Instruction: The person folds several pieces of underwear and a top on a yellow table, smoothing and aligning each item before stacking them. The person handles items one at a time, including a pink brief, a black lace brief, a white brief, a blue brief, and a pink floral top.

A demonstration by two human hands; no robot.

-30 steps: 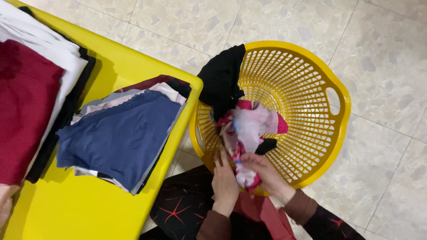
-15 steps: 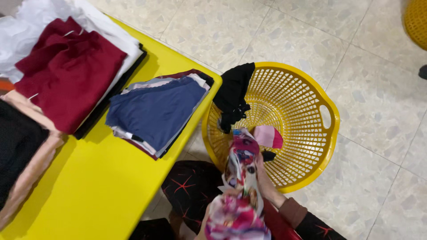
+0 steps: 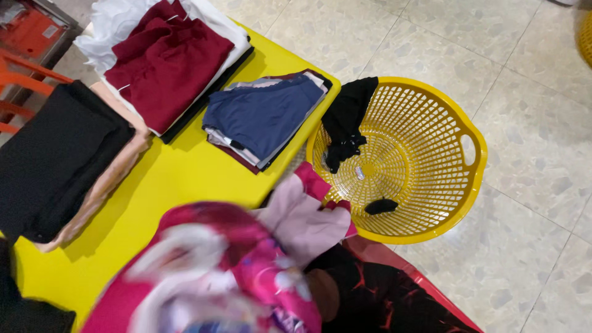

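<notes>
though the pink floral garment (image 3: 246, 271) blurs up close over the near edge of the yellow desk (image 3: 185, 179), only a bit of one hand (image 3: 324, 295) shows beneath it; neither grip can be told, basket (image 3: 425, 228) off right.

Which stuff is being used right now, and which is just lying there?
In use: pink floral cloth, blurred and lifted close to the camera; yellow basket beside it.

Lying about: black cloth over the basket rim, blue folded pile, maroon pile, black pile, yellow table.
</notes>
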